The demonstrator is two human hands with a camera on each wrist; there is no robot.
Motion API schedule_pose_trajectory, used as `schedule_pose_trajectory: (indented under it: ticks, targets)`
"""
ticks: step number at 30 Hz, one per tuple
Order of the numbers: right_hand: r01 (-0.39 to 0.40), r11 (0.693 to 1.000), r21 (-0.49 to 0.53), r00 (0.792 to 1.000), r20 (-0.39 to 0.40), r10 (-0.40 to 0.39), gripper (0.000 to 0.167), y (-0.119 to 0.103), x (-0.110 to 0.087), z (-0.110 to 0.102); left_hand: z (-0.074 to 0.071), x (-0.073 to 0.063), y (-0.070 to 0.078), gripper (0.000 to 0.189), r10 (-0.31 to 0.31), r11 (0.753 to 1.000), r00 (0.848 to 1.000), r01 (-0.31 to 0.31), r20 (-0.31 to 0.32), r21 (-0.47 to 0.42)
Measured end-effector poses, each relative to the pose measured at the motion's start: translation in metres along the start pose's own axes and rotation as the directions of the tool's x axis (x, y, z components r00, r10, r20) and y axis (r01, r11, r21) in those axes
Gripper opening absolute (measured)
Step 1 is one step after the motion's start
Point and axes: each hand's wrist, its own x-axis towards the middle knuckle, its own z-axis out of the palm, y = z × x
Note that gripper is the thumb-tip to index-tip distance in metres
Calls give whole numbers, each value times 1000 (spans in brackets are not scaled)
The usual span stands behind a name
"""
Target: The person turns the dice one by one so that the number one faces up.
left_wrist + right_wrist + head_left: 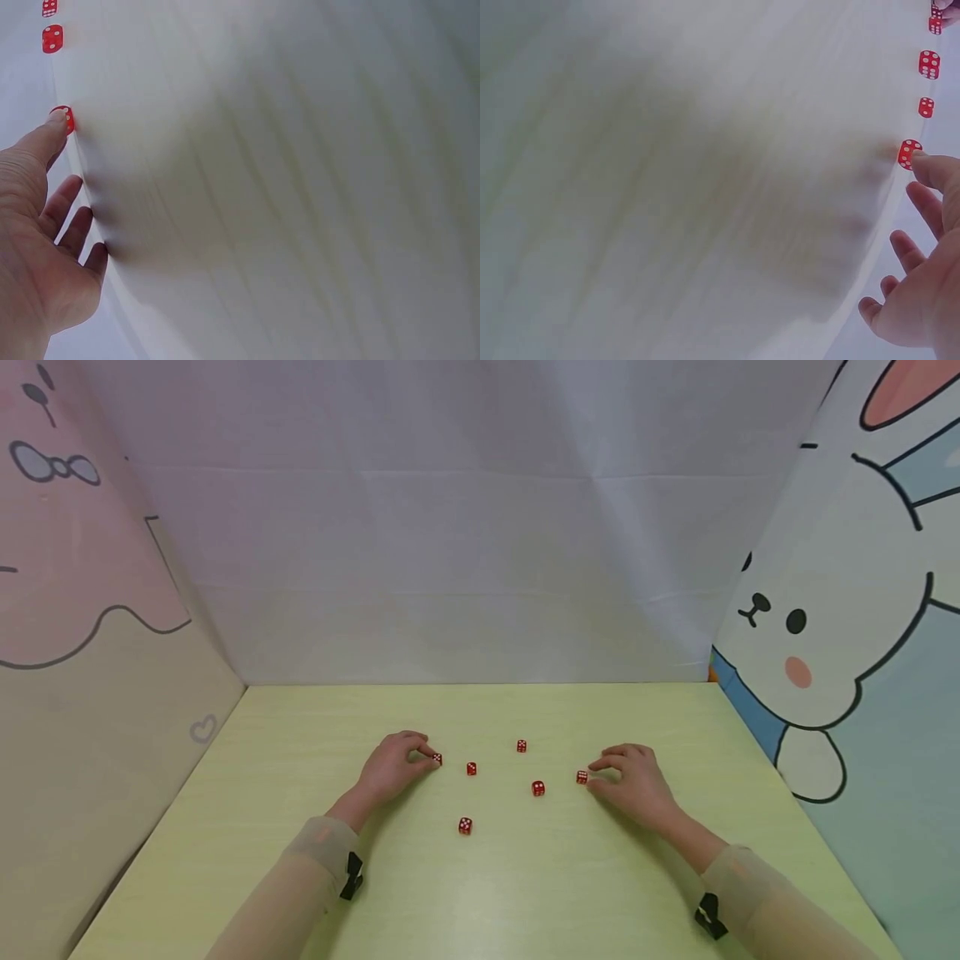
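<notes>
At the left of a loose group of small red dice with white dots, my left hand [393, 768] pinches one die [437, 760] between thumb and forefinger. The left wrist view shows the thumb [46, 136] over part of that die [64, 118], with three other fingers spread below. On the opposite side, my right hand [633, 785] has its thumb tip at another die [582, 777]. In the right wrist view the thumb [935, 171] overlaps the edge of this die [910, 154], while the other fingers stand apart from it, loosely bent.
Between the hands lie a die [471, 768], a farther die [521, 746] and a die [538, 788]. Closer to me is another die [466, 826]. The pale yellow table [480, 902] meets a white back sheet [465, 577] and printed side panels.
</notes>
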Motion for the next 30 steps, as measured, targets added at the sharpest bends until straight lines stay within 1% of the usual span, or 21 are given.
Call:
schedule_pose_trajectory:
  ticks: [2,9,17,21,30]
  targets:
    - [3,1000,-27,1000,0,-3,21,-2,0,-2,0,0,1,16,-1,1000,1000,1,1,0]
    - [49,989,-140,999,11,-48,20,-10,4,-9,0,-2,2,18,-4,1000,1000,4,1,9]
    - [83,973,-215,996,33,-78,17,-14,7,-13,-1,-2,3,18,0,1000,1000,0,10,6]
    - [89,966,-244,996,43,-81,16,-17,9,-14,-1,-1,3,19,4,1000,1000,-4,13,14]
    - [105,960,-259,994,55,-93,11,-22,12,-14,0,1,1,18,-1,1000,1000,1,10,12]
